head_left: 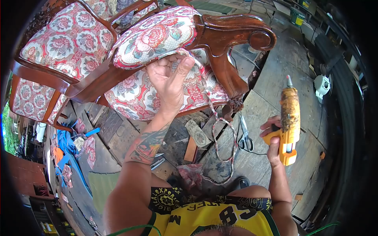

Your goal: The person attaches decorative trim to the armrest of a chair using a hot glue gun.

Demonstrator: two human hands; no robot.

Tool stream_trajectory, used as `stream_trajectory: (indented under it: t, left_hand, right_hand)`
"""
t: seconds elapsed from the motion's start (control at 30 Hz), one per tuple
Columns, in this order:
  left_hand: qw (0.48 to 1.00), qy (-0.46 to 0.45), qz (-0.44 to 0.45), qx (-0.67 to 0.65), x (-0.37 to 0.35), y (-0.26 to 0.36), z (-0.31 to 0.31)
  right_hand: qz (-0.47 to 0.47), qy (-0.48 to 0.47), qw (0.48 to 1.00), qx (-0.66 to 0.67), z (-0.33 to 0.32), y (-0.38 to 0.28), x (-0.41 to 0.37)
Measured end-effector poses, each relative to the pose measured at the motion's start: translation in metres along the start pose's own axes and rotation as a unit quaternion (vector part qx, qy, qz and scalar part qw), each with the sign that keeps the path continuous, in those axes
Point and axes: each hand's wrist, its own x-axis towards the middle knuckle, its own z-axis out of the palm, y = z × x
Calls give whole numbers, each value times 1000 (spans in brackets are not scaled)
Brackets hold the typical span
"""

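My left hand (171, 78) is at the lower edge of the floral armrest pad (157, 37), its thumb and fingers closed on the braided cord (204, 80). The cord runs along the pad's edge there, then hangs down and loops on the floor. Carved, glossy brown wood (240, 29) frames the pad, and the chair's floral seat (134, 96) lies below. Off to the right, my right hand (273, 137) is wrapped round the handle of a yellow glue gun (290, 118), whose nozzle points up and away from the chair.
Scissors (245, 137) lie on the plank floor (260, 106) between my hands. Fabric scraps (191, 175) and a wood block (191, 149) are near my legs. Blue strips (67, 147) lie at left, a white object (322, 85) at right. Another floral chair (69, 39) stands at upper left.
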Motion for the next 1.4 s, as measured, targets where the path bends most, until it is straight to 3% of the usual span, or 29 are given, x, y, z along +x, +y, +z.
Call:
stream_trajectory:
  t: [0.1,0.17,0.2,0.23,0.3,0.37,0.4,0.43,0.5,0.53,0.63,0.67,0.7,0.9,1.0,1.1,1.17,1.3,1.4]
  left_hand:
    - [1000,3,-5,2,1,2,0]
    - [999,-6,-32,18,2,1,-5]
    - [999,-5,-31,16,1,2,-4]
    - [1000,-5,-11,10,-2,3,-1]
    - [1000,-1,10,3,-6,2,2]
    - [998,40,26,44,-13,-2,3]
    - [988,68,38,130,-19,-2,6]
    - [988,71,37,129,-23,-4,4]
    - [983,70,33,168,-28,-4,-1]
    - [985,50,30,163,-28,-1,-2]
    - [989,33,-41,141,-22,10,9]
    - [997,25,-64,35,-20,10,8]
    - [997,26,-63,36,-20,11,7]
    - [989,62,0,134,-34,7,-3]
    - [981,0,16,192,-36,10,1]
    - [986,12,-24,166,-36,21,12]
    - [987,-31,-91,129,-38,28,13]
    - [980,-89,-107,142,-40,35,12]
    - [977,-119,-170,51,-36,40,19]
  right_hand:
    - [13,-80,996,-41,31,-37,19]
    - [-127,-184,923,-314,26,-48,32]
    - [-95,-145,955,-239,39,-51,35]
    - [-88,-186,962,-180,50,-60,46]
    - [-53,-175,979,-94,67,-65,54]
    - [-27,-175,984,-37,78,-51,56]
    - [1,-171,985,21,81,-45,58]
    - [2,-173,985,19,82,-44,60]
    - [89,-206,970,90,84,-43,64]
    - [60,-206,970,113,88,-34,66]
    - [38,-190,975,113,98,-30,67]
    - [49,-173,978,107,101,-32,65]
    - [48,-175,978,107,101,-32,65]
    - [62,-168,983,43,100,-36,71]
    - [124,-170,975,69,98,-36,71]
    - [125,-173,974,72,99,-30,71]
    - [137,-166,973,82,102,-29,72]
    - [126,-172,975,66,102,-30,73]
    - [119,-169,975,80,101,-28,72]
